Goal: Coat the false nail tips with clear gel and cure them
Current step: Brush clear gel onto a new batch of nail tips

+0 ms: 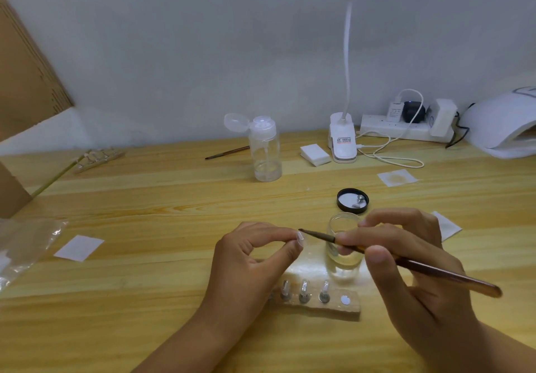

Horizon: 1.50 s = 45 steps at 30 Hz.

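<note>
My left hand pinches a clear false nail tip between thumb and fingers. In my right hand is a brown gel brush, whose bristle end touches the top of that tip. Behind the brush stands an open glass jar of clear gel. In front of my hands lies a wooden holder with three nail tips standing on metal pegs and one bare white spot at its right end. The white curing lamp sits at the far right.
The jar's black lid lies behind the jar. A pump bottle, a second brush, a pad stack, a clip lamp and a power strip stand along the back. Another holder and white wipes lie left.
</note>
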### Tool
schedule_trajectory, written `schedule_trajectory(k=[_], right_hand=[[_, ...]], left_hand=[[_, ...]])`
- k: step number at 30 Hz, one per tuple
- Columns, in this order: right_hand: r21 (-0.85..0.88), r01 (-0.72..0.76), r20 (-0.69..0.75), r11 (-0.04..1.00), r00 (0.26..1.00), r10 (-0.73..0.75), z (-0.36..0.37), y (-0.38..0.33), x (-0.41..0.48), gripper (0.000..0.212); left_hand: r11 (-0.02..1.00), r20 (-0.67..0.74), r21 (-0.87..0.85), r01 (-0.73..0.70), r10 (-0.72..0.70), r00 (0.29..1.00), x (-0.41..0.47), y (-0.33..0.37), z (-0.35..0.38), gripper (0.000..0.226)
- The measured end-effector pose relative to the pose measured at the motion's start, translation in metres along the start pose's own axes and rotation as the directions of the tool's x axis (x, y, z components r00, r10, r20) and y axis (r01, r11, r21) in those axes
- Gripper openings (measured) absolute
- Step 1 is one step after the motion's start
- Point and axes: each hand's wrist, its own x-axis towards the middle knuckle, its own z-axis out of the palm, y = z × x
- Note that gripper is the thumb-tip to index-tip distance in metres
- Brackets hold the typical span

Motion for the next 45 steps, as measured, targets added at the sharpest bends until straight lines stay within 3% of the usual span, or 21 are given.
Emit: schedule_trajectory(k=[45], right_hand=[[0.014, 0.011, -0.011, 1.0, 1.0, -0.011, -0.0024, 0.0066, 0.0002, 0.039]], left_hand=[[1.0, 0.024, 0.008, 0.016, -0.016, 1.0, -0.0003, 0.0011, 0.0001, 0.015]])
